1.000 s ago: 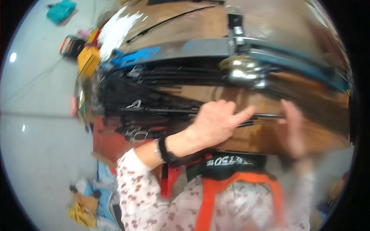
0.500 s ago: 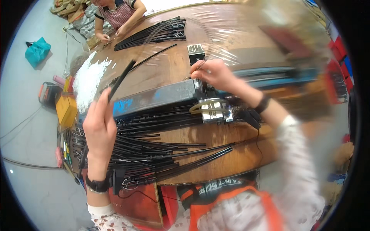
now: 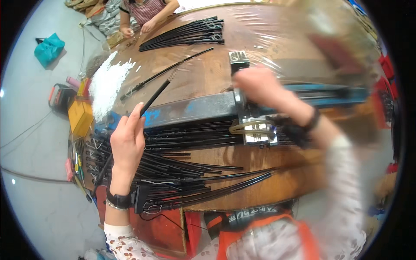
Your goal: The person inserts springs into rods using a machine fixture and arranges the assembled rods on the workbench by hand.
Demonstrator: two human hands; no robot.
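Note:
In my left hand (image 3: 127, 141) is a thin black tube (image 3: 156, 96), slanting up to the right, with the fingers closed round its lower part. A thin coiled spring (image 3: 173, 73) sticks out of the tube's upper end. My right hand (image 3: 259, 83) is curled and blurred beside a metal fixture (image 3: 238, 102) on the blue-grey beam (image 3: 195, 108); what its fingers hold is hidden. Below the beam, many black rods (image 3: 186, 141) lie in bundles near my left hand. A single black rod with a wire loop (image 3: 167, 74) lies beyond the beam.
White short tubes (image 3: 106, 89) are heaped at the left of the wooden table (image 3: 225, 188). Another person's hands (image 3: 147, 27) work at the far side, beside a bundle of black rods (image 3: 186, 34). A yellow box (image 3: 80, 118) stands at the left edge. Silver clamp blocks (image 3: 260, 132) sit before the beam.
The long arc of spring between my hands no longer shows; a short length stands at the tube's end. My right hand has turned and curled further. The view has shifted slightly.

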